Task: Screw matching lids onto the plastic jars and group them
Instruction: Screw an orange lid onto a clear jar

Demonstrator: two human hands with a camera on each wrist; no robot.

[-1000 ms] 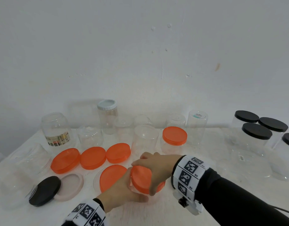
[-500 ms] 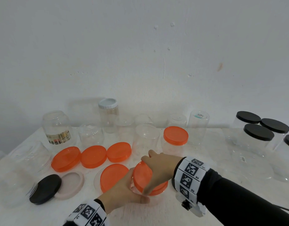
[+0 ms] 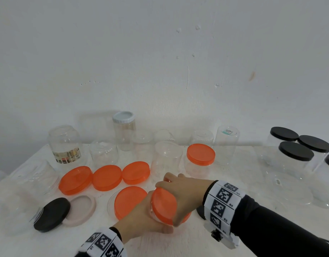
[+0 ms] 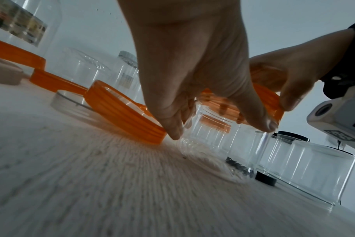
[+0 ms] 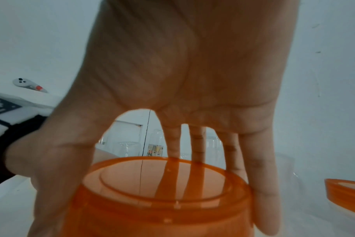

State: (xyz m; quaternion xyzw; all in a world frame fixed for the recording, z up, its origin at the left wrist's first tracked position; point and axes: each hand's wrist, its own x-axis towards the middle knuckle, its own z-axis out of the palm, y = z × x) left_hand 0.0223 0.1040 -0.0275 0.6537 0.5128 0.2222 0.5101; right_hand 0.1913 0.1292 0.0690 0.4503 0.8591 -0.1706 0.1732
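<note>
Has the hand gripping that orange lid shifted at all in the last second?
Yes. The right hand has twisted round the orange lid: its fingertips have swung toward the capped orange jar behind it, while the lid stays in the same spot.

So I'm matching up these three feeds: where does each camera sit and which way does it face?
Head: looks down the table toward the wall; both hands on the orange lid.
Left wrist: low, looks along the left hand gripping the clear jar.
Right wrist: looks along the right hand gripping the lid.
All three show that lid.
</note>
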